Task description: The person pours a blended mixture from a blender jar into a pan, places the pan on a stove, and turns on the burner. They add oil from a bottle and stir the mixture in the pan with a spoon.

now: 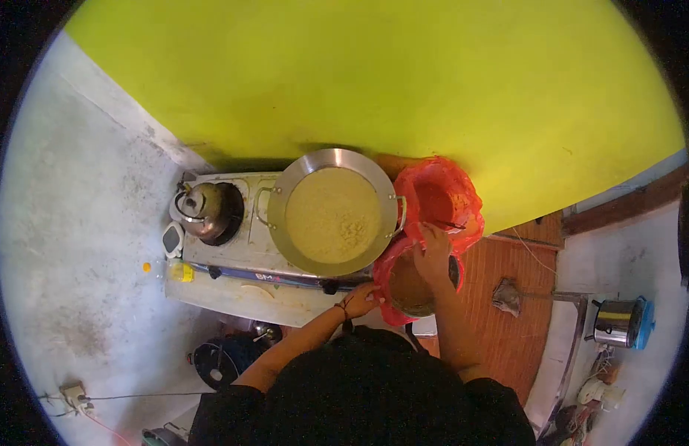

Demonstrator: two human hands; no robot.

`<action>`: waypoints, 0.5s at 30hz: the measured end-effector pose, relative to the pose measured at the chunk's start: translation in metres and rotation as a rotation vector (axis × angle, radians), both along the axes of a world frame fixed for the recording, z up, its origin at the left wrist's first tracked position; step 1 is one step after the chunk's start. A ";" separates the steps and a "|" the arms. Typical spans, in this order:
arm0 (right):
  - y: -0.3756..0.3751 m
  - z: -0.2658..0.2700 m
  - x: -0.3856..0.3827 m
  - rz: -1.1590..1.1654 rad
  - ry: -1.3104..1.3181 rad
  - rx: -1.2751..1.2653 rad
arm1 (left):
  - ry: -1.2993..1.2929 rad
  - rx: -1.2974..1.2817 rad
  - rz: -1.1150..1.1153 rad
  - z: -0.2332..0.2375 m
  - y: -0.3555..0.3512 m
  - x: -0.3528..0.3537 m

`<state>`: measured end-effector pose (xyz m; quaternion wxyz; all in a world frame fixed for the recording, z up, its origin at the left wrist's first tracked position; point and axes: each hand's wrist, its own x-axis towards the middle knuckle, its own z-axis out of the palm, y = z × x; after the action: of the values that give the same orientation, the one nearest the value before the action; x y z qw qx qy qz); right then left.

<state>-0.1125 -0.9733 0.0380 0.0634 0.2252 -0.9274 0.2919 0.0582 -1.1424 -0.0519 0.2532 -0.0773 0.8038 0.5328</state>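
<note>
- My right hand (433,251) grips the open mouth of the red plastic bag (441,195), just right of the pan (276,223).
- My left hand (361,301) clasps the bag's lower edge.
- The pan is already full of yellow crumbs; the bag work looks unfinished.

My right hand (433,254) covers part of the bag (442,195) mouth, so I cannot tell what lies inside. The bag and that hand hide most of the pot (405,291). My left hand (361,301) shows too small to tell its grip. The lettering on the stove (233,256) is unreadable.
</note>
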 end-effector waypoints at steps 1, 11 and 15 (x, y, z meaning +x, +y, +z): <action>-0.004 0.004 -0.003 -0.008 0.022 -0.029 | -0.044 0.050 0.036 0.011 -0.003 -0.002; -0.040 0.016 0.005 0.048 0.072 -0.153 | -0.086 0.080 0.307 -0.012 -0.054 0.050; -0.044 0.017 0.002 0.012 0.048 -0.172 | -0.171 0.000 0.546 -0.006 -0.104 0.067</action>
<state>-0.1106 -1.0175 0.0554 0.1029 0.2312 -0.8958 0.3654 0.1255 -1.2460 -0.0581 0.1671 -0.3354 0.7289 0.5729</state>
